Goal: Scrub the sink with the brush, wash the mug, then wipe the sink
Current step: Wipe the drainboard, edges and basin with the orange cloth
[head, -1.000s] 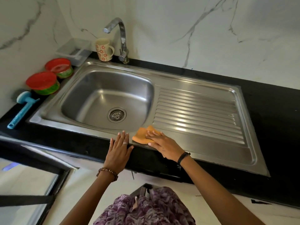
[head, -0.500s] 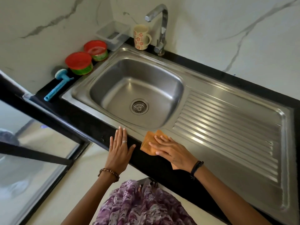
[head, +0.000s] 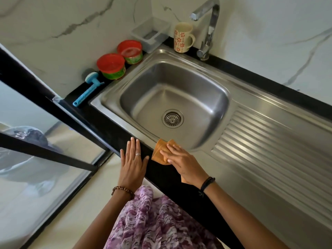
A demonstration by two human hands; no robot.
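In the head view, the right hand [head: 181, 162] lies flat, fingers straight, on a folded orange cloth [head: 159, 151] and presses it onto the front rim of the steel sink [head: 111, 103], just where the rim meets the black bench [head: 125, 139]. The left hand [head: 133, 164] rests open, with fingers straight and together, on the bench edge just beside the cloth, not touching it; it holds nothing.

The blue brush [head: 88, 90] lies on the bench at the left end of the sink, near two red-lidded containers [head: 111, 66], well apart from both hands. The flowered mug [head: 183, 37] stands upright on the bench behind the basin, just beside the tap [head: 206, 27]. Behind the containers, a clear plastic tray [head: 150, 33] sits against the wall. I see no water running from the tap, and the basin looks free of foam.

I judge that the last step is in hand, the wiping of the sink, because brush and mug are put aside and the cloth is on the metal. The next move probably calls for sliding the cloth along the rim and then over the ribbed drainboard [head: 269, 146], with steady flat pressure so that the folded cloth does not slip off the edge.
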